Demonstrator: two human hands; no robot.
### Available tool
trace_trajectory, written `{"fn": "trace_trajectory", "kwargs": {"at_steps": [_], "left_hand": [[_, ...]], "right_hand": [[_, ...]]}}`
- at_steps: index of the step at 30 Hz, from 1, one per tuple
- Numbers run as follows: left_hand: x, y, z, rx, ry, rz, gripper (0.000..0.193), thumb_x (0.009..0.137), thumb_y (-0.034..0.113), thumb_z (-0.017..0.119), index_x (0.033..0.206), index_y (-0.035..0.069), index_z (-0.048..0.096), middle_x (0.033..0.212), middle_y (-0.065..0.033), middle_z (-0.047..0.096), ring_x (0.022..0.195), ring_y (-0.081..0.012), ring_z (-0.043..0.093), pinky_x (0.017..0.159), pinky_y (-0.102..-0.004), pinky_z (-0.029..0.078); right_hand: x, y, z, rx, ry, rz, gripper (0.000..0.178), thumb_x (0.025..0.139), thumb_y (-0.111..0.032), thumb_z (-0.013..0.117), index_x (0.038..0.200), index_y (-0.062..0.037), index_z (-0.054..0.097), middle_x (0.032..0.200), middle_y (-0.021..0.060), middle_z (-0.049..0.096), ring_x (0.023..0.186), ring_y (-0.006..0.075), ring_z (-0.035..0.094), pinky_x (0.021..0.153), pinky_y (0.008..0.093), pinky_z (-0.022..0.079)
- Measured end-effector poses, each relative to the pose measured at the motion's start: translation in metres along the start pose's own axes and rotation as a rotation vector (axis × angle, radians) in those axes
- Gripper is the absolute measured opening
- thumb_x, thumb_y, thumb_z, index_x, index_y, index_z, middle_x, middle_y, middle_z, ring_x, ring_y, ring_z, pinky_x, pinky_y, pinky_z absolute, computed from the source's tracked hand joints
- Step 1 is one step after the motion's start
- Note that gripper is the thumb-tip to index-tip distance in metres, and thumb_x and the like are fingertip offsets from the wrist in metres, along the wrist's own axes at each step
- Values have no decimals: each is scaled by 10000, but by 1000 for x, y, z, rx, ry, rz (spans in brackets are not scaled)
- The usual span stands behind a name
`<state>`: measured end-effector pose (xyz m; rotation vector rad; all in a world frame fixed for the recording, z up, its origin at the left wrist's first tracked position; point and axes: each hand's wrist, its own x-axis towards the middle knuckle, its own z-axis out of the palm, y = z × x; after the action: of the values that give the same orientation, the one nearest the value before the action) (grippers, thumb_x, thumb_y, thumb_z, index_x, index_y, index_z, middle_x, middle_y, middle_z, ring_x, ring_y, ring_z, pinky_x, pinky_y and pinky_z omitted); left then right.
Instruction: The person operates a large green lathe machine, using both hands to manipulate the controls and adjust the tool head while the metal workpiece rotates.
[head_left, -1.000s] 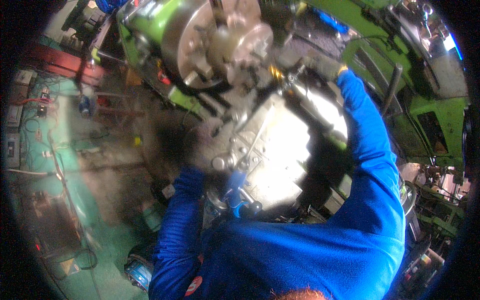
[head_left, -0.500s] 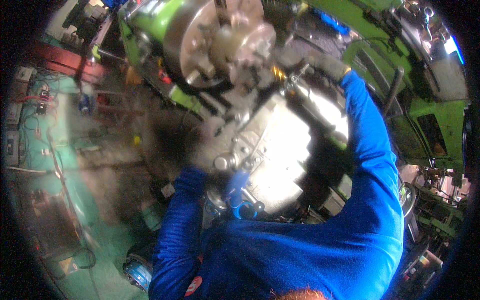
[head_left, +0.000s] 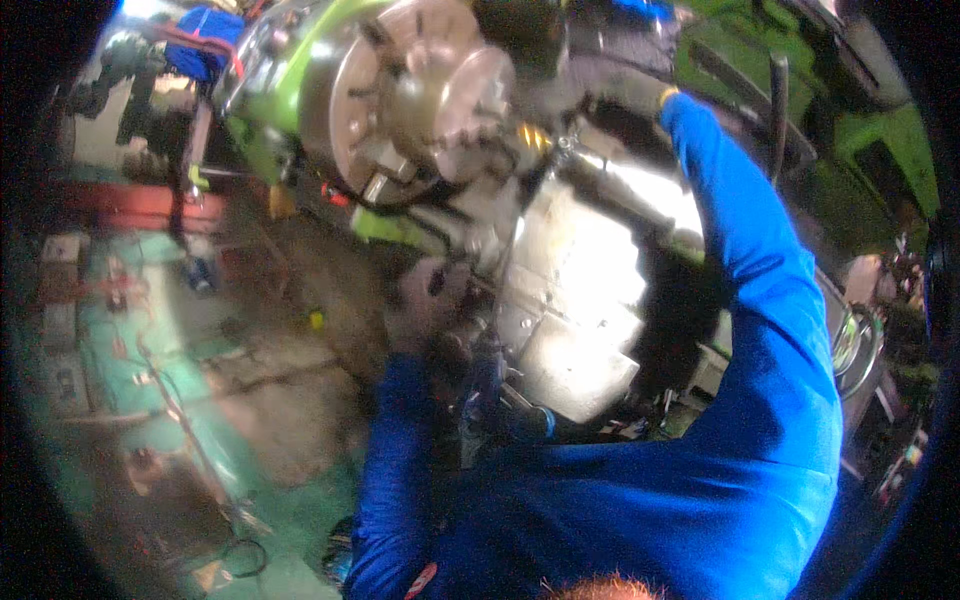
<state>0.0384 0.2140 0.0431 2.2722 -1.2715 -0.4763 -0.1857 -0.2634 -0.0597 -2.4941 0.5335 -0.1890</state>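
My left hand (head_left: 430,295), in a pale glove, lies over the handles at the near left of the lathe's metal carriage (head_left: 565,290). Motion smears its fingers, and whatever lies under them is hidden. My right hand (head_left: 605,88), in a grey glove with a yellow cuff, reaches far across the carriage toward the chuck side. Its fingers are blurred too. Close to it sits a yellow spiral-shaped piece (head_left: 534,137), like a drill bit, beside a small metal cross handle (head_left: 567,146). Left of these stands the large round chuck (head_left: 345,100) with a disc-like part at its front.
The green lathe body (head_left: 270,120) rises at the far left, with more green machinery (head_left: 880,170) at the right. An upright dark lever (head_left: 778,110) stands beyond my right sleeve. Cables and boxes lie on the green floor (head_left: 300,520) at the left.
The view has shifted, so the chuck sits further left. My left hand has moved right against the carriage and covers the round knob seen before. My right hand stays near the yellow piece.
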Motion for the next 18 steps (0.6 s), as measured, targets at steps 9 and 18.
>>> {"fn": "trace_trajectory", "kwargs": {"at_steps": [9, 18], "left_hand": [[-4, 22, -4, 81, 12, 12, 343, 914, 356, 696, 1051, 43, 730, 954, -164, 739, 897, -283, 721, 824, -387, 554], [-15, 33, 2, -90, 65, 75, 223, 931, 245, 689, 936, 22, 701, 817, -118, 694, 758, -203, 660, 705, -366, 534]], "right_hand": [[9, 22, 21, -308, -8, 1, 275, 841, -164, 719, 1109, -132, 776, 1081, 145, 760, 932, 304, 713, 838, 433, 559], [-6, -34, -12, -330, -119, 32, 345, 833, -255, 636, 1053, -24, 768, 1074, 236, 737, 971, 399, 719, 877, 487, 553]]}}
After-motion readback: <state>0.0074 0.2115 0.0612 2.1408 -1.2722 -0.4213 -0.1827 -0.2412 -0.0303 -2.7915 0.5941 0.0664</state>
